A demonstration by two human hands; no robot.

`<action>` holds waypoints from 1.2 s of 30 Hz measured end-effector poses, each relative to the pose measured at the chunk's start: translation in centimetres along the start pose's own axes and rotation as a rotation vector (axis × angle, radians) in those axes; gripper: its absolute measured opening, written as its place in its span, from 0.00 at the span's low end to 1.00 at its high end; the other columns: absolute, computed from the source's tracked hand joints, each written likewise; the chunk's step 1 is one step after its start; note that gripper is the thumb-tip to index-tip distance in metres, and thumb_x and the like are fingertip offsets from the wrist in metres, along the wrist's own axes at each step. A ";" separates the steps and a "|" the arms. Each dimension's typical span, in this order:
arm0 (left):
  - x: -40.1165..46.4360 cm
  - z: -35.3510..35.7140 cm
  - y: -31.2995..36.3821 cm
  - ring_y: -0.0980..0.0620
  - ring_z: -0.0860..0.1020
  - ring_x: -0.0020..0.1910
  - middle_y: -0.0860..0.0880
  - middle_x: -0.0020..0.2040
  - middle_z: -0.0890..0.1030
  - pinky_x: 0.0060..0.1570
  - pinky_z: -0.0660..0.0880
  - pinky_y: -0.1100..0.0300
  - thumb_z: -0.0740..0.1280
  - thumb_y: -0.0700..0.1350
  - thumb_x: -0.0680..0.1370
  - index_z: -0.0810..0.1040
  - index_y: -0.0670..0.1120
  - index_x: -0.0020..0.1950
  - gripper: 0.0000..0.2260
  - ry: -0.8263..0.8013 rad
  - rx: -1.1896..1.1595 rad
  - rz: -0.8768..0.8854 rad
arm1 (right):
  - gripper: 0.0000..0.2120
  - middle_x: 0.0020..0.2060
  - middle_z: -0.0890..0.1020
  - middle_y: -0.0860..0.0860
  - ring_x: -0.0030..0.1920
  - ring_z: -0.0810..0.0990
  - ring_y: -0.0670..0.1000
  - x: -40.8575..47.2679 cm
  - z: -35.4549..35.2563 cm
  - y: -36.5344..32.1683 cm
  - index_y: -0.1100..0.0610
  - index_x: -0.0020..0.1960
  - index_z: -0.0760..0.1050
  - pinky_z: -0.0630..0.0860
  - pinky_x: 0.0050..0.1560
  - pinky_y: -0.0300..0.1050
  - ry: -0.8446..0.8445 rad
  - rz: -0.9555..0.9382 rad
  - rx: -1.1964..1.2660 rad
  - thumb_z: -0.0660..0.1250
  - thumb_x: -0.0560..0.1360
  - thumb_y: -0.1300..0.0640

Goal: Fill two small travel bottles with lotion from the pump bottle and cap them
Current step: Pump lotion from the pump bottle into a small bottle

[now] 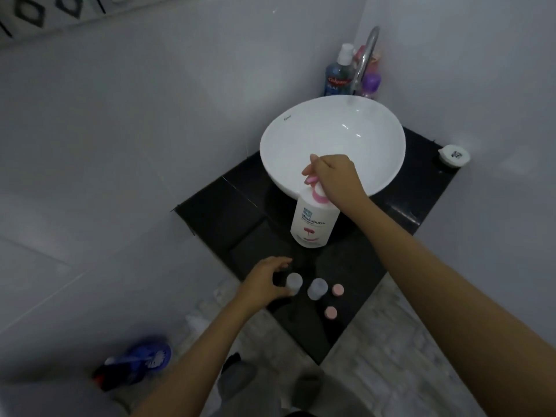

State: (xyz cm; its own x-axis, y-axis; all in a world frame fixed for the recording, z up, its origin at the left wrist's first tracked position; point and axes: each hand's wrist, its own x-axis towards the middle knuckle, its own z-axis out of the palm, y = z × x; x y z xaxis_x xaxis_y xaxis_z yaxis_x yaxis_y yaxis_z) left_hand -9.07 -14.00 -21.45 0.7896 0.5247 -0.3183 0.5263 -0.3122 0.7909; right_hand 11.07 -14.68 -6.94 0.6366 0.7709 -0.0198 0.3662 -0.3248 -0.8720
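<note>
Head view looks down on a black counter carrying a white basin. Against the basin's near side stands the white pump bottle, and the right hand sits on its pink pump head, fingers curled over the top and hiding most of it. Nearer, the left hand has its fingers and thumb spread in a wide curve round the left travel bottle; whether they touch it I cannot tell. Just right of those fingertips stands the second travel bottle, both uncapped, then two pink caps lying flat on the counter, one nearer than the other. Beyond the right hand's fingers rises a chrome tap, with a blue mouthwash bottle beside it.
</note>
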 end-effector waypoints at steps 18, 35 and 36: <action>1.8 -6.5 8.1 0.69 0.77 0.51 0.68 0.49 0.79 0.46 0.74 0.75 0.72 0.45 0.72 0.75 0.64 0.52 0.16 0.382 -0.269 0.259 | 0.19 0.28 0.83 0.56 0.29 0.79 0.51 0.9 -0.3 -0.6 0.61 0.35 0.80 0.76 0.50 0.46 -0.097 0.239 0.263 0.59 0.79 0.55; 2.9 -9.0 9.5 0.63 0.75 0.51 0.53 0.52 0.77 0.49 0.73 0.72 0.70 0.50 0.74 0.77 0.53 0.61 0.16 0.414 -0.138 0.353 | 0.21 0.28 0.82 0.52 0.24 0.77 0.37 0.8 0.2 0.0 0.54 0.30 0.80 0.70 0.31 0.24 0.002 0.152 0.201 0.59 0.79 0.54; 2.8 -9.0 9.5 0.63 0.75 0.51 0.52 0.53 0.77 0.49 0.73 0.71 0.70 0.49 0.74 0.77 0.52 0.63 0.17 0.406 -0.146 0.345 | 0.22 0.27 0.82 0.49 0.25 0.77 0.36 0.8 0.2 0.0 0.53 0.30 0.81 0.71 0.33 0.25 0.007 0.152 0.204 0.59 0.79 0.53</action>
State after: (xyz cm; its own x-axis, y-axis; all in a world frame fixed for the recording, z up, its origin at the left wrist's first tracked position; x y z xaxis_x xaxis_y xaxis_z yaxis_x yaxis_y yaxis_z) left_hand -4.67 -8.33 -10.14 0.7084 0.6835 0.1762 0.1868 -0.4222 0.8871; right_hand 11.41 -13.96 -7.12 0.6789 0.7176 -0.1551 0.1222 -0.3188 -0.9399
